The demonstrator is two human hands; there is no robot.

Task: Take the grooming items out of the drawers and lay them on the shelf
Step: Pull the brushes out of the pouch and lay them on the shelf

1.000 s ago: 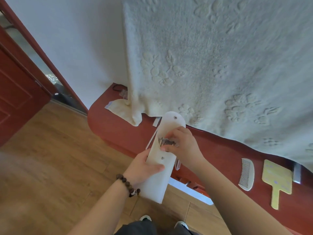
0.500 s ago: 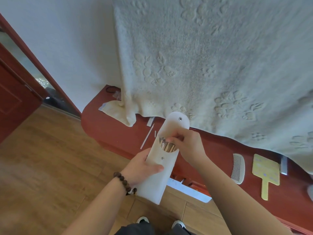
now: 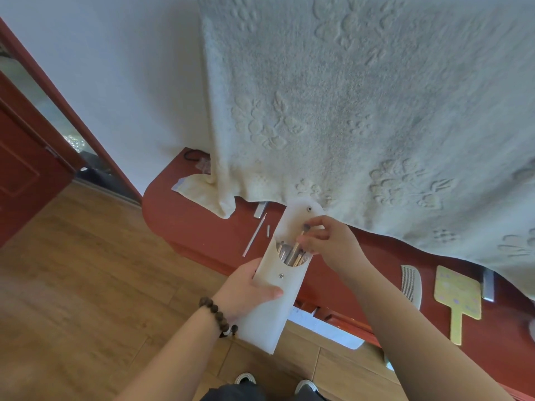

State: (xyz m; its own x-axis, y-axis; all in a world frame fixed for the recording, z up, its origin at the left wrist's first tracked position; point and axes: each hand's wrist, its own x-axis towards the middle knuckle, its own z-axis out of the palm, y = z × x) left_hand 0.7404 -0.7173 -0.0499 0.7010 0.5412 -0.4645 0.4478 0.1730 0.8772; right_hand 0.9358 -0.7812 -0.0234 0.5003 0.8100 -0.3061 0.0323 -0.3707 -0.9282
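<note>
Fingers of the right hand [image 3: 324,241] now pinch one thin stick [image 3: 299,241] and lift it partway out of the white pouch [image 3: 278,299]; before, they only dug among the tools inside. The left hand [image 3: 249,287] still grips the pouch, thumb across its front, above the shelf's front edge. On the red shelf [image 3: 185,215], toward its right end, lie a white comb [image 3: 411,285] and a yellow hand mirror [image 3: 457,296]. A cream towel [image 3: 362,111] hangs over the back edge. The floor [image 3: 72,285] is wood.
</note>
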